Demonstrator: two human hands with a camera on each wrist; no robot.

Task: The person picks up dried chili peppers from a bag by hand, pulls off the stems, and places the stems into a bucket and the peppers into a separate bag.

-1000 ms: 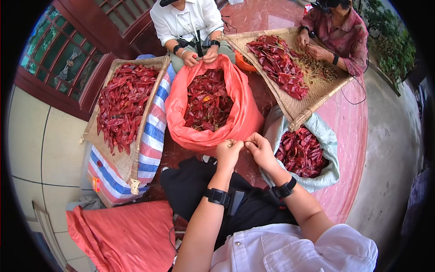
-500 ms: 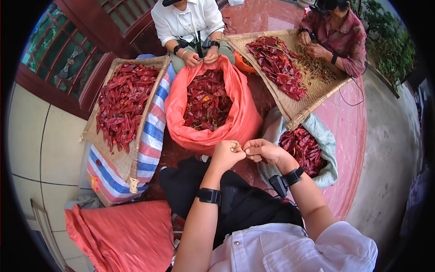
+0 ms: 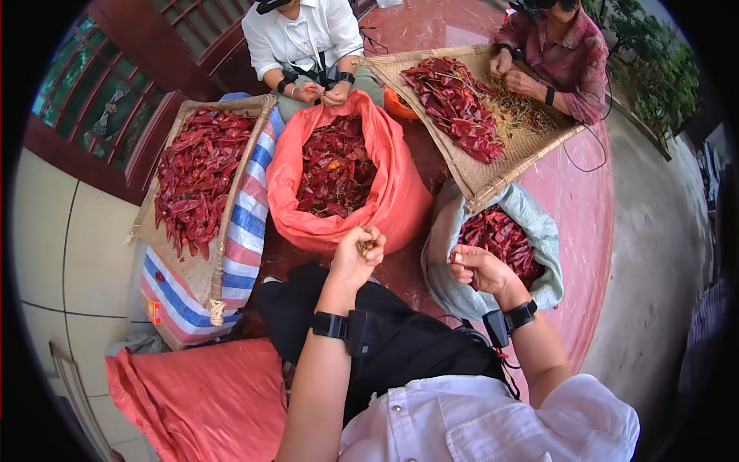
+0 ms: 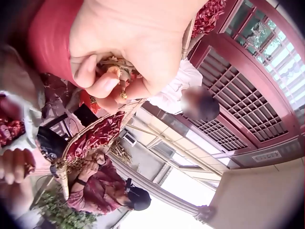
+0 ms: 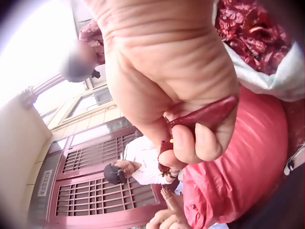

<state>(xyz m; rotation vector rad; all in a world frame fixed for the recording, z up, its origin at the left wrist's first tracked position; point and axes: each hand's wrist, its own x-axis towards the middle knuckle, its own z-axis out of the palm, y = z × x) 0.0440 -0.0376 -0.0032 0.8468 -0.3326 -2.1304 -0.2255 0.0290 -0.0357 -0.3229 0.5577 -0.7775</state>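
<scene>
Since a second ago our hands have parted: they met in front of the orange bag [image 3: 400, 196], and now our right hand [image 3: 476, 269] has swung out over the pale sack [image 3: 539, 242]. Its fingers curl round one dried chilli [image 5: 207, 114], dark red, wrinkled and glossy, lying across the palm. Our left hand [image 3: 352, 260] stays by the orange bag's rim, cupped round a small clump of what look like stems [image 4: 115, 70], though that view is blurred. Both bags hold red chillies [image 3: 335, 169]; a flat basket [image 3: 196, 271] of more lies to the left.
</scene>
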